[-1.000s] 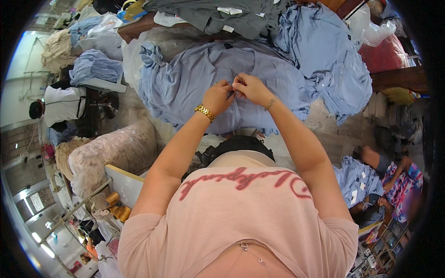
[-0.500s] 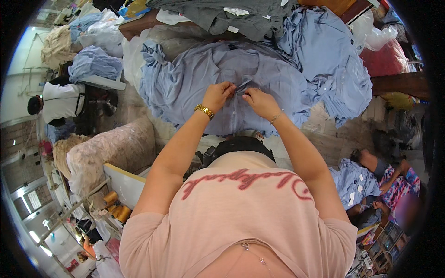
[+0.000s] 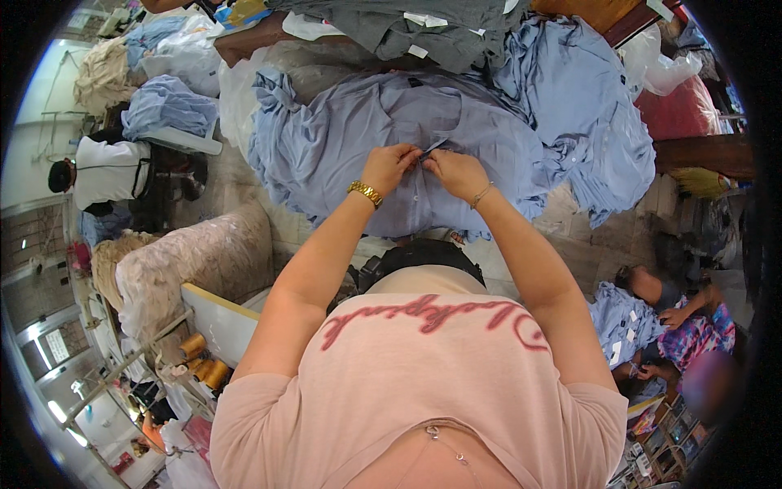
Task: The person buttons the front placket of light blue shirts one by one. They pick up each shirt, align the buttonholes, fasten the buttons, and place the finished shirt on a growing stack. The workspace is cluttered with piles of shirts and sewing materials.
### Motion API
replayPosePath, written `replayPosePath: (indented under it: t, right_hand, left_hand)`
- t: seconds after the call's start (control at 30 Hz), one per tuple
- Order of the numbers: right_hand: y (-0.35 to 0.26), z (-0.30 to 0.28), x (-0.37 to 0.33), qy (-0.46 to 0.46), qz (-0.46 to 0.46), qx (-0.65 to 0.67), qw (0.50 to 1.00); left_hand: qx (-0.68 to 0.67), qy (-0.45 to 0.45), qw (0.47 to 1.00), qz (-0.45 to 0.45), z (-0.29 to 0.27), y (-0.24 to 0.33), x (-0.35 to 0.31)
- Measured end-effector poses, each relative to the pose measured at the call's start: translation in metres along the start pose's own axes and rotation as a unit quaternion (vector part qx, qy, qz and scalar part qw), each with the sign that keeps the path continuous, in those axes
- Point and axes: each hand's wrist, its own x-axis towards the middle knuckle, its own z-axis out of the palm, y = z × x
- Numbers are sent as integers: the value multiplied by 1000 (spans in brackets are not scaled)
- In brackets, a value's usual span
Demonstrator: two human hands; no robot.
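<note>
A blue-grey button-front shirt (image 3: 342, 138) lies spread out before me, its front placket running down the middle toward my waist. My left hand (image 3: 393, 167), with a gold watch at the wrist, pinches the placket edge near the chest. Close beside it my right hand (image 3: 456, 174), wearing a thin bracelet, pinches the same fabric. The fingertips of both hands almost meet, and a small fold of cloth rises between them. A pale button shows just below my fingers. What exactly lies under the fingertips is hidden.
More blue shirts (image 3: 570, 90) are heaped at the right, and dark grey garments (image 3: 440, 33) with white tags lie beyond. A large wrapped bale (image 3: 195, 253) and gold thread cones (image 3: 208, 367) are at the left. A person (image 3: 700, 334) sits at the lower right; another (image 3: 110, 171) stands far left.
My hands have come closer together, drawing the placket edges toward each other; the cloth strip between them shows less. The seated person at the right has shifted an arm.
</note>
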Motion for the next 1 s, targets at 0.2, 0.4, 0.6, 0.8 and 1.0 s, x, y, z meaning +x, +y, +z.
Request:
replayPosePath:
  t: [0.2, 0.4, 0.6, 0.8, 1.0]
  right_hand:
    - [0, -1, 2, -11, 0, 1, 1000]
    - [3, 4, 2, -2, -3, 0, 1000]
    - [1, 1, 4, -13, -8, -12, 1000]
    - [2, 3, 3, -5, -9, -2, 1000]
    - [4, -2, 3, -26, -1, 19, 999]
  left_hand:
    - [-10, 2, 1000, 8, 0, 1, 0]
    - [-43, 0, 999, -6, 1, -1, 1]
    - [-61, -6, 998, -21, 0, 2, 1]
    - [-64, -13, 997, -36, -2, 4, 1]
    - [-105, -1, 994, -39, 2, -4, 2]
